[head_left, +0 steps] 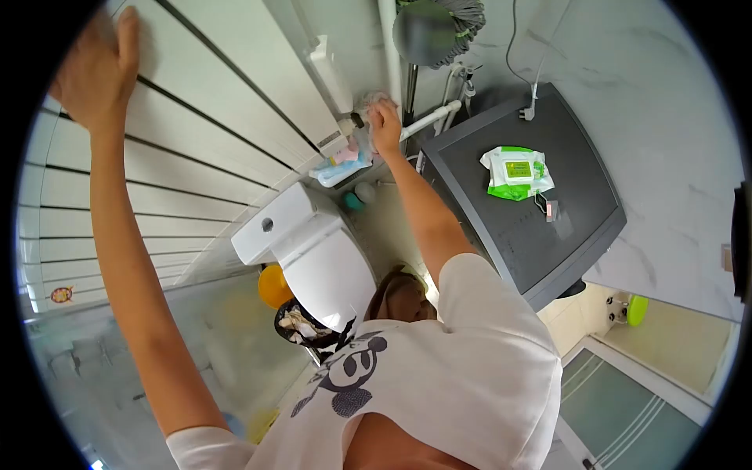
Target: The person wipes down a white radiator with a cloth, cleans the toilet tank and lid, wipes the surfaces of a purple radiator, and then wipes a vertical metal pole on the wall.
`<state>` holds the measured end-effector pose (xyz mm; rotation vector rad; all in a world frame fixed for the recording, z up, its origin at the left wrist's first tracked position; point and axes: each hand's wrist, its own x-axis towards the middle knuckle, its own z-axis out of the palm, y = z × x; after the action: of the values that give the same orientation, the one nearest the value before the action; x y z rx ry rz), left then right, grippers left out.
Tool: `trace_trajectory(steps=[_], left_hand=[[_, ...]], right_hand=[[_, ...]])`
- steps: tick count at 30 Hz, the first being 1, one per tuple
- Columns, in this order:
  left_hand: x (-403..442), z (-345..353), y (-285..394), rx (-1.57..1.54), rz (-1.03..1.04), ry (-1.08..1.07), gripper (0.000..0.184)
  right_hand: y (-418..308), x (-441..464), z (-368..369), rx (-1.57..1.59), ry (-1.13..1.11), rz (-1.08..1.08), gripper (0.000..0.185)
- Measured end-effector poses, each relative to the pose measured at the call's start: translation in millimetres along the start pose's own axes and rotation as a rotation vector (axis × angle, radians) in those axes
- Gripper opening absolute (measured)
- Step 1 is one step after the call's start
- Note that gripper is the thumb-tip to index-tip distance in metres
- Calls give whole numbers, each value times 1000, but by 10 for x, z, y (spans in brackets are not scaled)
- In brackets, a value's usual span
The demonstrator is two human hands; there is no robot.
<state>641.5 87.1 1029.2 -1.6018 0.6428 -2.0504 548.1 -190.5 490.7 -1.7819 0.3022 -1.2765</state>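
Note:
My left hand (98, 74) is raised at the upper left, fingers stretched out, and appears to rest against the white panelled surface (211, 86). Its fingertips run into the dark edge of the view. My right hand (384, 127) reaches to the corner by the white pipes (431, 120), its fingers curled together. Crumpled clear plastic (374, 100) shows right at those fingers; what they grip is partly hidden. Just beside that hand lie pink and blue soft packages (342, 166) on a small ledge, with a small black-capped item (357, 120) close by.
Below stands a white toilet (329, 270) with its lid down, beside a bin lined with a black bag (301, 323) and a yellow container (274, 287). On the right, a grey-topped washing machine (513, 251) carries a wipes pack (517, 172). A grey mop head (466, 27) hangs above.

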Motion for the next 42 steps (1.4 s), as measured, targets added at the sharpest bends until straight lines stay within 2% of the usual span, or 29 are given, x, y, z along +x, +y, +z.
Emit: trace_trajectory(steps=[2, 5, 8, 10, 13, 15, 17, 18, 19, 21, 24, 27, 28, 30, 31, 32, 35, 36, 39, 41, 42], left_hand=[[-35, -35, 55, -110, -79, -32, 67], [119, -342, 207, -364, -144, -157, 85], [93, -325, 201, -359, -150, -168, 88], [-73, -327, 137, -230, 58, -73, 56], [-701, -667, 902, -817, -165, -45, 57], [-1202, -1158, 1422, -909, -160, -338, 62], [-1672, -1503, 1882, -1027, -125, -535, 59], [-1891, -1599, 2058, -1063, -90, -601, 58], [-1986, -1643, 2151, -1032, -74, -664, 58], [-2168, -1666, 2280, -965, -37, -796, 58], [-2466, -1532, 2405, -829, -22, -739, 54], [-2670, -1408, 2479, -776, 5, -610, 49], [-2696, -1371, 2513, -745, 22, -544, 49], [-2815, -1279, 2567, -677, 61, -458, 54], [-2889, -1255, 2586, -655, 66, -443, 50], [-2952, -1232, 2604, -631, 70, -426, 46], [-2984, -1194, 2602, -603, 95, -387, 41], [-2992, -1194, 2596, -608, 99, -379, 41], [-3037, -1200, 2603, -612, 115, -349, 47], [-2981, -1192, 2595, -600, 130, -329, 49], [-2985, -1190, 2589, -592, 137, -332, 49]], right_hand=[[77, 13, 49, 21, 25, -2, 15], [-53, -100, -63, 141, -37, 389, 20], [358, -368, 90, 57, 141, 338, 25], [575, -610, 122, -68, 108, 402, 23], [836, -787, 98, -175, -21, 515, 17], [974, -882, 63, -238, -103, 593, 13], [1117, -921, 99, -321, -147, 659, 12], [1237, -1001, 92, -236, -176, 696, 12], [1257, -1017, 50, -310, -285, 816, 12], [1726, -1344, 89, -309, -392, 803, 13], [1533, -1373, 123, -302, 77, 1064, 14], [1313, -855, 86, -121, 594, 1057, 13], [1544, -799, 196, 105, 727, 1181, 16], [1877, -704, 302, -54, 607, 870, 19], [1952, -649, 311, -127, 545, 712, 21], [2014, -610, 304, -390, 309, 851, 23], [2373, -512, 340, -339, 321, 1123, 21], [2282, -341, 253, -95, 511, 1219, 24], [1884, 254, 27, -477, 756, 1103, 28], [2110, 494, -22, -475, 905, 774, 27], [2333, 615, -62, -557, 878, 713, 26]])
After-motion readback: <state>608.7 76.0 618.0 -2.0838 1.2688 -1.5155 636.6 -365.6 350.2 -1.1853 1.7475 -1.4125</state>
